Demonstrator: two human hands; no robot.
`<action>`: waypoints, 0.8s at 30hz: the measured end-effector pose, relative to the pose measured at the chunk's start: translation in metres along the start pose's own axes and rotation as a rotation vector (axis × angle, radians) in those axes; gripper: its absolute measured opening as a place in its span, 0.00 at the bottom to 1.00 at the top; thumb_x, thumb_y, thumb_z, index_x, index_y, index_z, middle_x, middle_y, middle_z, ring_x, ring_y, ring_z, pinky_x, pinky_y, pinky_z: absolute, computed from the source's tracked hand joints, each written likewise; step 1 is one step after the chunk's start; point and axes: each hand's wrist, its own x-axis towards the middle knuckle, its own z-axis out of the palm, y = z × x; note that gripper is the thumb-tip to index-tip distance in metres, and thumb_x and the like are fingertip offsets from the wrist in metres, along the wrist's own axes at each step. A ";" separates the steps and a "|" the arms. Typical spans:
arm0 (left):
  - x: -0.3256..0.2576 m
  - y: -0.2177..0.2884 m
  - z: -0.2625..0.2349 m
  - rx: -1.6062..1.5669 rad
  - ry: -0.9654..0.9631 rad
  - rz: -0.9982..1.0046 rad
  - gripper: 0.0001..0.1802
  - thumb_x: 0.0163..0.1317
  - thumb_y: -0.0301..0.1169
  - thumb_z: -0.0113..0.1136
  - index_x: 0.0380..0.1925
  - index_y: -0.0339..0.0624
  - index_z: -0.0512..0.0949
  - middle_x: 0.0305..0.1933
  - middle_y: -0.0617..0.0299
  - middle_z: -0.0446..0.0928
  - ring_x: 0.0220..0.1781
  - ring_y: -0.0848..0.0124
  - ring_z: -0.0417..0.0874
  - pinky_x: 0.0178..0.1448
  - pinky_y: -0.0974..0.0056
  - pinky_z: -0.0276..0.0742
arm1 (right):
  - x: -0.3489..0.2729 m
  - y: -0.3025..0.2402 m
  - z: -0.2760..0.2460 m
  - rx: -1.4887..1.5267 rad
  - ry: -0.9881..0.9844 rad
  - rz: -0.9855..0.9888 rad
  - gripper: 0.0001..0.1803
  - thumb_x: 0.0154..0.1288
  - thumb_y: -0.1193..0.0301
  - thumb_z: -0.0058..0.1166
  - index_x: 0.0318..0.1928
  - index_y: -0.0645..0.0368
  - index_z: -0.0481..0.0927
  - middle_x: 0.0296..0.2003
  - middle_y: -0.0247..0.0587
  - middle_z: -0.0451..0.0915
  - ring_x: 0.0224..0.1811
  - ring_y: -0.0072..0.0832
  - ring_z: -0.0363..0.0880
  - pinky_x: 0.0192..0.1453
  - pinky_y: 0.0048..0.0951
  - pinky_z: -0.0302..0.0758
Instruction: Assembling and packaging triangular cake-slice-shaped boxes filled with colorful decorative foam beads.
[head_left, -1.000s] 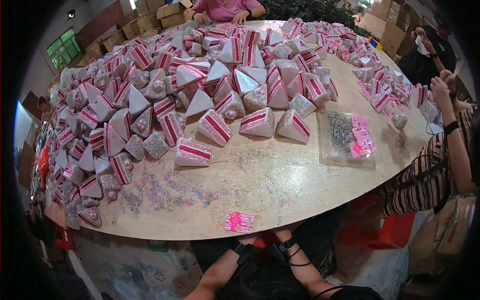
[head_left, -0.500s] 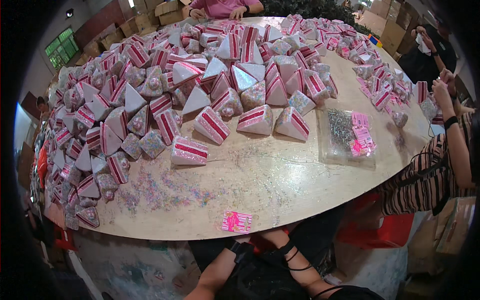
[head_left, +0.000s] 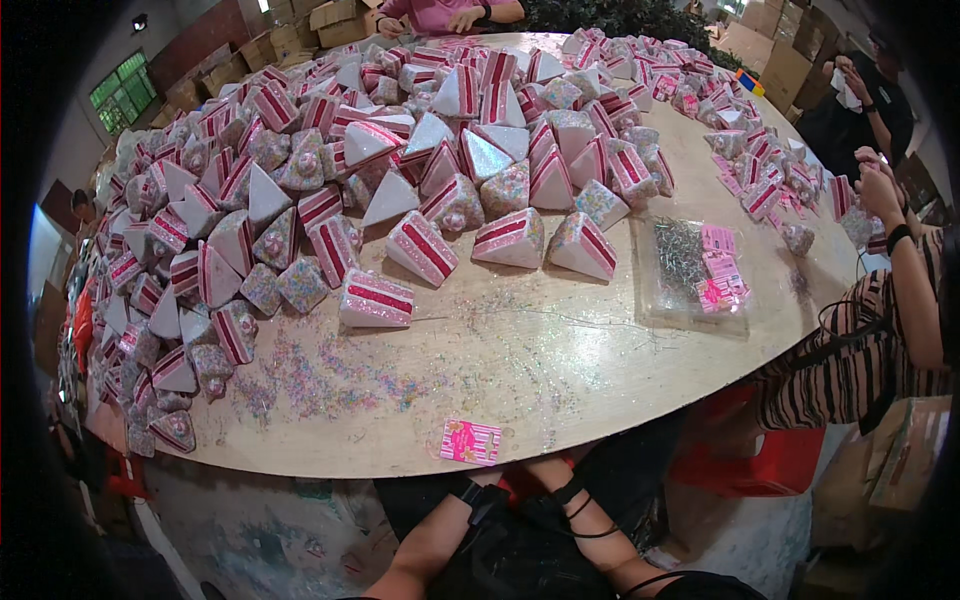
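A pink card lies just beyond left hand and right hand, openness and hold impossible to tell beneath table.

A: Diffs vs. a sec ago?
B: Wearer's bare R hand swung leftward, near edge of pale wooden table.
A: Co-workers?
B: Far edge, pink-shirted one: black-banded hand up a bit higher. R edge, stripe-clothed one: black-banded forearm raised too.

Head-worn fisheye view, facing down across a table, wearer's forearms close below
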 end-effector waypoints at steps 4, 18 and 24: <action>0.006 0.084 -0.019 0.129 -0.185 -0.116 0.30 0.72 0.39 0.43 0.69 0.40 0.53 0.72 0.53 0.58 0.71 0.59 0.59 0.75 0.57 0.53 | -0.003 0.013 0.002 -0.032 0.113 -0.057 0.28 0.73 0.58 0.36 0.69 0.56 0.61 0.71 0.45 0.57 0.72 0.37 0.55 0.74 0.37 0.51; -0.007 0.010 -0.008 0.449 -0.090 0.027 0.29 0.70 0.42 0.45 0.67 0.42 0.59 0.70 0.52 0.61 0.70 0.58 0.61 0.73 0.55 0.55 | 0.004 0.005 0.012 0.093 0.084 -0.095 0.30 0.71 0.59 0.40 0.68 0.59 0.61 0.69 0.51 0.60 0.70 0.45 0.57 0.73 0.44 0.53; 0.005 0.114 -0.029 0.257 -0.158 -0.090 0.28 0.71 0.38 0.44 0.68 0.39 0.56 0.71 0.50 0.59 0.71 0.59 0.59 0.74 0.57 0.53 | -0.002 -0.001 -0.010 0.008 0.050 -0.029 0.29 0.71 0.56 0.40 0.68 0.54 0.63 0.70 0.43 0.59 0.72 0.39 0.56 0.74 0.38 0.52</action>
